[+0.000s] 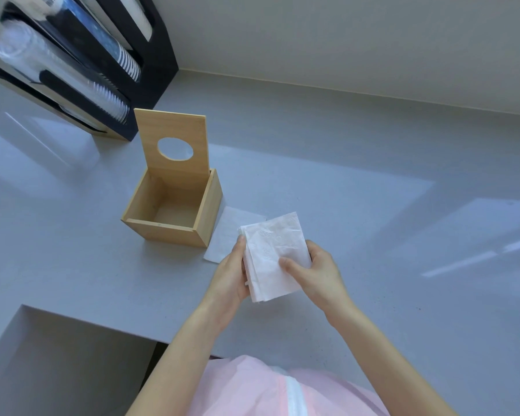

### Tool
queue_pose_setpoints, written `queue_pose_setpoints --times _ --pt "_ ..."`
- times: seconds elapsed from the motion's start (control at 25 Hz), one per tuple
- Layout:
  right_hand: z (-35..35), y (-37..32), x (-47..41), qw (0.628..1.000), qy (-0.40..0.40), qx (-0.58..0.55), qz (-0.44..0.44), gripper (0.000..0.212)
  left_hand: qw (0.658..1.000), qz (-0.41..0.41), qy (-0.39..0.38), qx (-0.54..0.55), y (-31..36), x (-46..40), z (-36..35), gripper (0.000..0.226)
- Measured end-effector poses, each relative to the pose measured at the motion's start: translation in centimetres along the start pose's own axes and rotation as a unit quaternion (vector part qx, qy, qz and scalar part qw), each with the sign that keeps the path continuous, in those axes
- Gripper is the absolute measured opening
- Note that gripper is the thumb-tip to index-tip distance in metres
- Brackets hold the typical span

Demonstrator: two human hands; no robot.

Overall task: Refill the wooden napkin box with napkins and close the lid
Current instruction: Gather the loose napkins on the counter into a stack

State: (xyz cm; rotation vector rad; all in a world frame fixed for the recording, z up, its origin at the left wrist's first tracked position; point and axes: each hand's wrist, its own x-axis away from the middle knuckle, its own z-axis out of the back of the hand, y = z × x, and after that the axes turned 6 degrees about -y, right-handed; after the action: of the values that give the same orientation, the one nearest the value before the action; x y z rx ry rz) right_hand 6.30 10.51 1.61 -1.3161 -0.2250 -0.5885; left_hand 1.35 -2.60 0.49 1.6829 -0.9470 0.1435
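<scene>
The wooden napkin box [165,232] stands on the grey counter, empty inside. Its hinged lid [174,121] with an oval hole is raised upright at the back. To the right and in front of the box, both hands hold a stack of white napkins [272,253] above the counter. My left hand [230,274] grips the stack's left edge. My right hand [318,271] holds its right side, thumb on top. One single napkin [228,232] lies flat on the counter beside the box, partly under the stack.
A black cup dispenser [111,64] with sleeves of stacked cups stands at the back left, against the wall. The grey counter [373,205] extends far to the right. A recess [57,355] cuts into the counter's front left edge.
</scene>
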Motion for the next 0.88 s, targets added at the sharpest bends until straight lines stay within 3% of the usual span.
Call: queue_pose_setpoints --times 0.24,0.52,0.68,0.88 --pt "-1.3 0.1 0.0 1.000 -0.011 0.013 -0.013 0.019 0.999 -0.024 0.011 -0.032 -0.4 0.3 0.3 0.019" --pt "-1.6 0.6 -0.7 0.996 -0.064 0.054 -0.015 0.018 0.998 -0.019 0.064 -0.009 -0.7 0.8 1.7 0.020" --pt "-1.0 -0.6 -3.5 0.996 0.002 0.090 0.011 0.013 0.995 -0.014 0.096 0.008 -0.9 1.1 3.1 0.018" --pt "-2.9 -1.9 -7.9 0.972 -0.021 0.228 0.057 0.042 0.993 0.002 0.118 0.015 -1.0 1.4 3.9 0.019"
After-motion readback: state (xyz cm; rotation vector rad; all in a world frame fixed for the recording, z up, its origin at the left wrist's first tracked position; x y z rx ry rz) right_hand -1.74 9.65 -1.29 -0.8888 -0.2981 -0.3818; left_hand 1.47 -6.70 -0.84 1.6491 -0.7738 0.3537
